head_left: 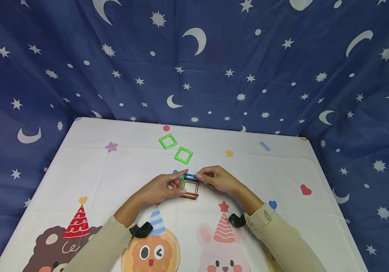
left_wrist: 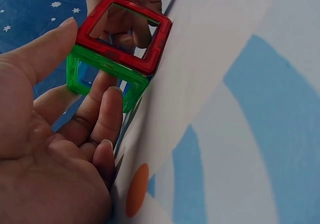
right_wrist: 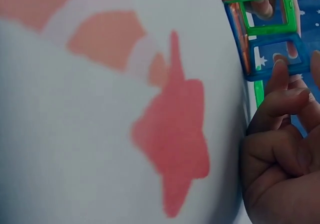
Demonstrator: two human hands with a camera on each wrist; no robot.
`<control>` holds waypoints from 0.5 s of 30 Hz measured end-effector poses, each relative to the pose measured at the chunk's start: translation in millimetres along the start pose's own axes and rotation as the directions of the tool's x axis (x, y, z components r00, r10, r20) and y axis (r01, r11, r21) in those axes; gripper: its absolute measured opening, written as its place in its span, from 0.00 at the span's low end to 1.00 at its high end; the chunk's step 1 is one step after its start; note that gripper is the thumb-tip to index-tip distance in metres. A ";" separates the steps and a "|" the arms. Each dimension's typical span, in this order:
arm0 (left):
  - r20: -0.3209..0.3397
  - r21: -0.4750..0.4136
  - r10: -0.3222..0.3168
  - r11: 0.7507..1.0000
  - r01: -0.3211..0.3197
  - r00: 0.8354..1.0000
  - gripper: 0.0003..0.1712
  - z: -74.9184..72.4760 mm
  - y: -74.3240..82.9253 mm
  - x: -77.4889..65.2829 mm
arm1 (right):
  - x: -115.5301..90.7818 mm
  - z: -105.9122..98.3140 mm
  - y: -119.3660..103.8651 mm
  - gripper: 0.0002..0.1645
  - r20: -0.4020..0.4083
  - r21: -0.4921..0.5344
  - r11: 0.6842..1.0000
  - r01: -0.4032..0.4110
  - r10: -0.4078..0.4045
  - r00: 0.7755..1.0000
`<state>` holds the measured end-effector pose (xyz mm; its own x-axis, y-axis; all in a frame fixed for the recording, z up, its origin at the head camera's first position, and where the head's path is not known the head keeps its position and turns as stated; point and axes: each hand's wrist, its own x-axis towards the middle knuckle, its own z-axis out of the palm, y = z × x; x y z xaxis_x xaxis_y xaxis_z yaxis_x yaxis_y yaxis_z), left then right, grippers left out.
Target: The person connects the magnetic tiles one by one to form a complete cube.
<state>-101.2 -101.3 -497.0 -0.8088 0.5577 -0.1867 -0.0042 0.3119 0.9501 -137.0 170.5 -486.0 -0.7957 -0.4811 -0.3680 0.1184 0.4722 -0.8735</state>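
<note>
A small box-like build [head_left: 191, 181] of glossy, hollow-centred square frames sits near the middle of the surface [head_left: 248, 173]. Seen from the head view, the green frame [left_wrist: 95, 58] walls its nine o'clock side, the blue frame [right_wrist: 261, 74] stands at twelve and the red frame [left_wrist: 112, 52] at six — while the orange frame [right_wrist: 245, 53] shows between them, its edges meeting theirs.

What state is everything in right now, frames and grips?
Red frame: upright.
Green side: upright, touching red frame.
Blue frame: held; whether joined is unclear.
Orange frame: flat, as base.
Loose green frames: both flat on table.
Left grip: holding red frame and green side.
Right grip: pinching blue frame.
</note>
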 end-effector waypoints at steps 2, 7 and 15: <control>-0.004 0.008 -0.001 1.000 0.001 1.000 0.43 0.1 -0.7 -0.3 | 1.2 -1.5 1.9 0.19 0.014 0.035 0.999 -0.009 0.008 1.000; -0.008 0.017 -0.010 1.000 0.010 1.000 0.43 0.8 -2.1 -0.6 | 7.5 -7.5 6.6 0.23 0.030 0.115 0.993 -0.029 0.026 0.999; -0.005 0.013 -0.020 1.000 0.021 1.000 0.43 0.3 -1.1 0.5 | 30.3 -13.9 -2.7 0.19 -0.086 0.067 0.996 -0.052 0.058 0.995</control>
<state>-101.4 -101.2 -498.2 -0.8113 0.5475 -0.2048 -0.0129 0.3336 0.9426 -169.8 165.0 -490.4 -0.8357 -0.3873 -0.3893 0.1996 0.4462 -0.8724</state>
